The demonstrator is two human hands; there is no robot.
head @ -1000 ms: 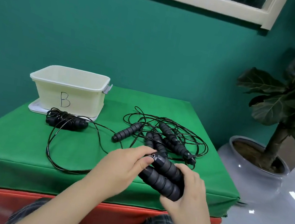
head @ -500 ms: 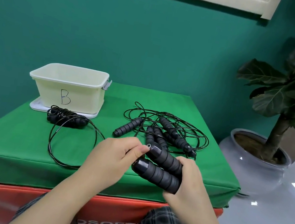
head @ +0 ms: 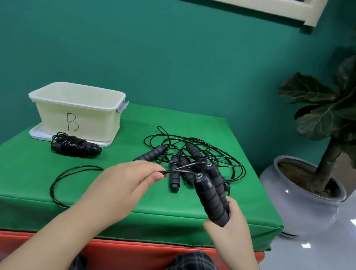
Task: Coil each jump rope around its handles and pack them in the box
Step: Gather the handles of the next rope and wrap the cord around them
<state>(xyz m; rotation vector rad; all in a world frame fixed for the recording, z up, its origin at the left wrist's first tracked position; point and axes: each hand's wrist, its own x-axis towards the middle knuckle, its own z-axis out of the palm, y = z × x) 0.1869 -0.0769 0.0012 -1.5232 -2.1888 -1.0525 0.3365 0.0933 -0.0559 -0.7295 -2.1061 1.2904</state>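
My right hand (head: pixel 231 224) grips two black ribbed handles (head: pixel 211 194) side by side, their tops tilted up and to the left. My left hand (head: pixel 123 187) pinches the black cord (head: pixel 180 169) that leaves the handle tops. The rest of that cord lies in a loop (head: pixel 66 177) on the green table (head: pixel 12 177) at the left. One coiled jump rope (head: pixel 75 146) rests in front of the cream box marked B (head: pixel 77 111). A tangle of loose ropes and handles (head: pixel 192 156) lies behind my hands.
The box stands on a white lid (head: pixel 38 132) at the table's back left. A red base (head: pixel 12 246) sits under the green top. A potted plant in a grey pot (head: pixel 298 195) stands on the floor to the right.
My right hand has swung the two handles upright and moved right. My left hand has slid off the handle tops and drawn the cord out to the left. The cord loop has shrunk.
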